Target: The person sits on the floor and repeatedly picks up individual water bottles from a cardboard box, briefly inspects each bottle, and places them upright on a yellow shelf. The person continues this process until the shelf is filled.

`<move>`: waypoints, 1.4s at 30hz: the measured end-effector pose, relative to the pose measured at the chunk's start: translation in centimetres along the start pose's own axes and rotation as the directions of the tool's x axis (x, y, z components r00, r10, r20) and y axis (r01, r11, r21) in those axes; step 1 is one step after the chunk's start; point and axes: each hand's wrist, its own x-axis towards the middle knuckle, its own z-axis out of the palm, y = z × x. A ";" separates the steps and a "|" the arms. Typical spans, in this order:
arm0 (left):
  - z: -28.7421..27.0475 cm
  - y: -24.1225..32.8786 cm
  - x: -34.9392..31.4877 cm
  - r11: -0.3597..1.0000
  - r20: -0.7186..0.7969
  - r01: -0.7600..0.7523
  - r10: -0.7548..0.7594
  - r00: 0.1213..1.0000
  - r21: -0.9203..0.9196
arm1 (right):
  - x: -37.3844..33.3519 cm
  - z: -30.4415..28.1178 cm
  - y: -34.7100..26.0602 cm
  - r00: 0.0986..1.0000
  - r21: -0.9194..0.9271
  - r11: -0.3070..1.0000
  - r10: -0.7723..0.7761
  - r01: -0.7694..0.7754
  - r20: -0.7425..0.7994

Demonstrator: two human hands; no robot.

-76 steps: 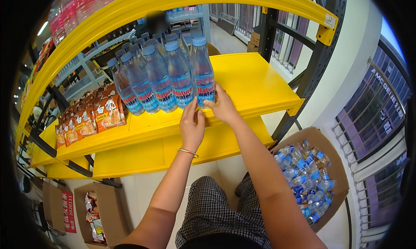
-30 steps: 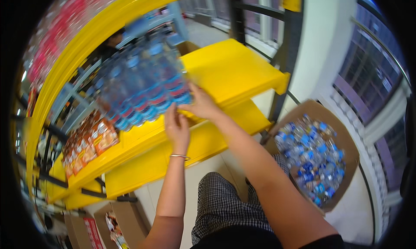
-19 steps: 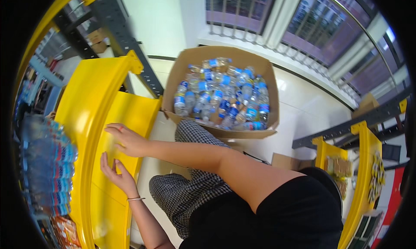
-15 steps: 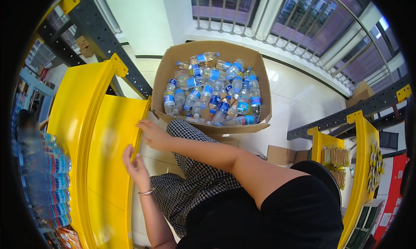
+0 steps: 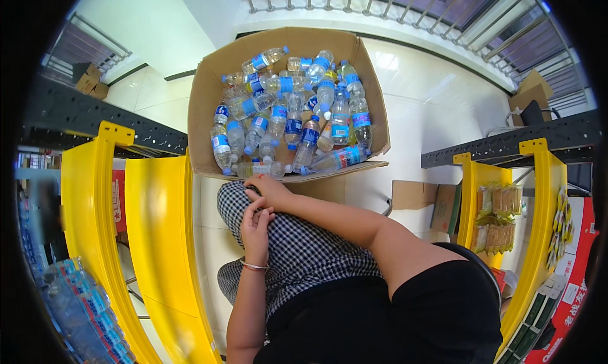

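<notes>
My two hands meet over my raised knee in black-and-white checked trousers (image 5: 316,237). My left hand (image 5: 255,228) has its fingers loosely bent and apart, the tips touching or very near my right hand. A thin bracelet (image 5: 254,266) circles the left wrist. Above it, my right hand (image 5: 271,191) lies across the knee with its fingers slightly curled and apart. Nothing shows in either hand. Just beyond them stands an open cardboard box (image 5: 206,117) filled with plastic bottles. Among these, a clear bottle with a pale label (image 5: 259,169) lies nearest my hands.
Yellow shelving (image 5: 161,237) stands close on my left, with packs of bottled water (image 5: 85,310) beyond it. Another yellow shelf (image 5: 538,237) at right holds packaged goods (image 5: 497,215). A flat cardboard piece (image 5: 413,194) lies right of the box. Metal railings (image 5: 437,22) line the windows.
My hands have moved from beside the yellow shelf edge at left to over my knee and come together. The view has turned, so the box appears higher and further left.
</notes>
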 end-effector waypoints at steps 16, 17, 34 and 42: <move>15.2 -8.1 16.5 0.941 0.309 0.286 -0.331 0.892 0.182 | 5.3 -24.8 20.3 0.581 -0.151 0.884 0.154 -0.443 -0.799; 15.9 -9.1 17.5 0.938 0.313 0.279 -0.333 0.889 0.204 | 6.0 -25.6 21.3 0.570 -0.150 0.865 0.176 -0.478 -0.803; 20.9 -17.5 24.6 0.890 0.391 0.379 -0.453 0.801 0.256 | 9.9 -26.6 24.0 0.639 -0.415 0.502 0.449 -0.759 -0.625; 21.2 -19.3 24.1 0.922 0.327 0.186 -0.301 0.896 0.341 | 9.7 -26.0 24.0 0.600 -0.197 0.673 0.440 -0.713 -0.668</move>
